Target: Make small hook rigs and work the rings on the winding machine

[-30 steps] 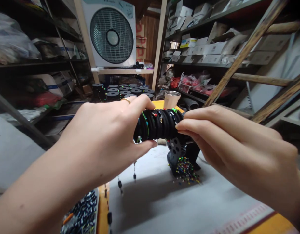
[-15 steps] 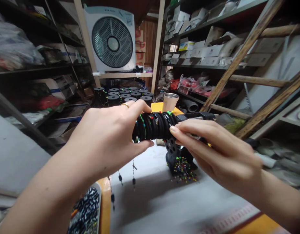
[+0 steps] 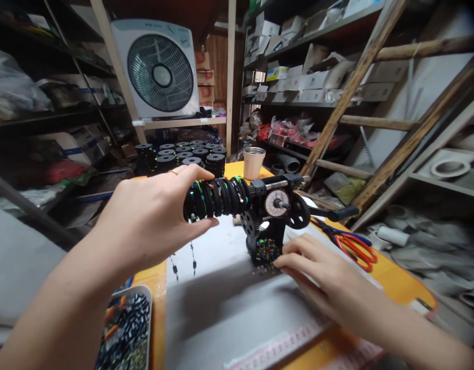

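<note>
My left hand [image 3: 152,221] is wrapped around a row of black spools [image 3: 217,198] wound with dark thread. Small coloured pin heads stick out of them. The spools sit on the shaft of a black hand-cranked winding machine [image 3: 277,198] with gears and a round dial. Thin strands with dark beads hang below my left hand. Lower right, my right hand [image 3: 317,267] has its fingertips together at the edge of a pile of coloured ball-head pins [image 3: 268,250] at the machine's base. What is between those fingertips, if anything, is hidden.
A tray of dark beads [image 3: 146,308] stands at the lower left. Behind are several thread-wound spools [image 3: 166,159] and a beige cup [image 3: 253,165]. Orange-handled scissors [image 3: 358,249] lie right of the machine, near its crank handle [image 3: 337,212]. A box fan [image 3: 160,74] stands at the back.
My right hand has left the spools and moved down to the pin pile, uncovering the machine's dial and crank. My left hand still holds the spools. The view has shifted right.
</note>
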The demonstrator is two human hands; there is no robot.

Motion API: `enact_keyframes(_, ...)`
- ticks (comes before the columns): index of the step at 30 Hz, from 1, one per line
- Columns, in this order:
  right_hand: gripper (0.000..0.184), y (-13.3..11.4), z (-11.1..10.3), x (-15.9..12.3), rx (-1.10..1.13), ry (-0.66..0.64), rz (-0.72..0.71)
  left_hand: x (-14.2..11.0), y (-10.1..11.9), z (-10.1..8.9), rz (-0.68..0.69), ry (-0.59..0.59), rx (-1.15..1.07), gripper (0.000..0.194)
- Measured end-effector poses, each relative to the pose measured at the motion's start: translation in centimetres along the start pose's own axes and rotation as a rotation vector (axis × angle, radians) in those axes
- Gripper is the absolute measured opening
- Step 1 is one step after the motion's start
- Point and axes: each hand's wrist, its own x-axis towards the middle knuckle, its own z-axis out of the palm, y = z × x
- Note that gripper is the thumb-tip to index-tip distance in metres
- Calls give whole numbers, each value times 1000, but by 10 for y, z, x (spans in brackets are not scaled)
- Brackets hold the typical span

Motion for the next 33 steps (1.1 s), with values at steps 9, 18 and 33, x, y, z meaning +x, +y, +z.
enact_keyframes(9,16,-1,41,17,27,-24,27,0,3,-5,-7,-37,-13,49)
enact_keyframes(18,14,-11,47,18,-35,4,-43,0,7,-16,-7,-109,-71,51)
enact_keyframes(33,8,-25,-33,136,226,466,-179,0,5,-19,16,-154,-88,48)
